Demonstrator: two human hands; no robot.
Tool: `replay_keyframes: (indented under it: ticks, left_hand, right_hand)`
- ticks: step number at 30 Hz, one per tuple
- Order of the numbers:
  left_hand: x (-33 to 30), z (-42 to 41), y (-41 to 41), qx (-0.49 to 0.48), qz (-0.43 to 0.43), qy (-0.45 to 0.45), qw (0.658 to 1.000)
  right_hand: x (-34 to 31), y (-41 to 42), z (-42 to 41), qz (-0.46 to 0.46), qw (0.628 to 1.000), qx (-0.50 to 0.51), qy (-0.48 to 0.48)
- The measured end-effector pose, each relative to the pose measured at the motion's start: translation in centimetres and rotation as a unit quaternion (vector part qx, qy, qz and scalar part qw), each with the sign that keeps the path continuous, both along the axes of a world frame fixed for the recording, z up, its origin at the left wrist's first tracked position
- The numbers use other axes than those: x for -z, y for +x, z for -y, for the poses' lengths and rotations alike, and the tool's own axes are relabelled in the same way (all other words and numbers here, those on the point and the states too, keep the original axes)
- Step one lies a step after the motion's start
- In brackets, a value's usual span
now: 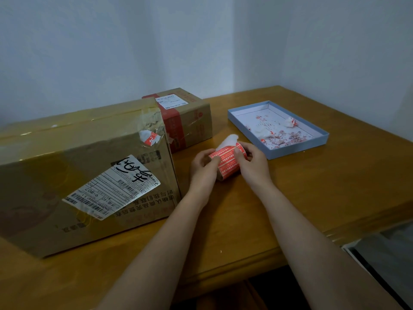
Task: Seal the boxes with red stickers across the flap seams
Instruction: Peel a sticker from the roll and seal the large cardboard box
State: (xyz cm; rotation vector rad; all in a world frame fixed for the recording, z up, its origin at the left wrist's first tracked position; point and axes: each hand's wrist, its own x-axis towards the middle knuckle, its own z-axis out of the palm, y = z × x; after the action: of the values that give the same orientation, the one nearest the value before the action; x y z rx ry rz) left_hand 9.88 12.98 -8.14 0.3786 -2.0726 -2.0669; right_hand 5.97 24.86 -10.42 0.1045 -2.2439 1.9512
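On your tabletop (290, 198), the large box (85, 175) lies left, the small box (190, 117) behind it, the tray (312, 145) right.

surface: wooden table (301, 198) | landmark: large cardboard box (85, 175) on its left part | smaller cardboard box (190, 121) just behind the large box's right end | shallow blue tray (321, 139) well right of it

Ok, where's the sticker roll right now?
Head view, centre: sticker roll held in both hands on the table, between big box and blue tray.
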Motion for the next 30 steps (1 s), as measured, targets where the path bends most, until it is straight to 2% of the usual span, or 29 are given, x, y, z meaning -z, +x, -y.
replay_keyframes:
  ticks: [4,7,10,14,16,18,24,27,30]
  left_hand:
    - [1.1,-0.4,0.4,-0.028,-0.058,-0.030,0.997]
    - [1.7,-0.4,0.5,-0.049,-0.080,-0.021,0.995]
    - [2.0,-0.4,0.6,-0.049,-0.095,-0.071,0.992]
    - [2.7,-0.3,0.5,-0.055,-0.100,-0.142,0.983]
    - [2.3,-0.4,0.7,-0.055,-0.088,-0.131,0.986]
    - [1.8,-0.5,1.0,-0.049,-0.056,-0.079,0.994]
    - [1.7,0.0,0.5,-0.041,-0.027,-0.010,0.999]
    - [1.7,0.0,0.5,-0.026,-0.019,-0.029,0.999]
    - [1.9,0.1,0.6,-0.020,-0.034,-0.049,0.998]
  right_hand:
    - [0.1,-0.3,0.0,0.001,1.000,0.008,0.021]
    - [0.2,-0.3,0.0,0.011,0.999,0.003,0.036]
    - [-0.2,0.2,0.1,0.014,0.999,-0.022,-0.026]
    - [-0.7,0.7,0.3,0.005,0.997,0.014,-0.077]
    - [-0.7,0.7,0.1,0.008,0.998,0.046,-0.053]
    - [-0.8,0.6,0.0,0.013,0.998,0.059,-0.033]
    - [-0.7,1.0,0.0,-0.012,0.998,0.048,0.034]
    - [-0.2,0.7,-0.2,0.001,0.999,0.025,0.041]
    - [-0.2,0.5,-0.2,0.004,1.000,-0.012,0.004]
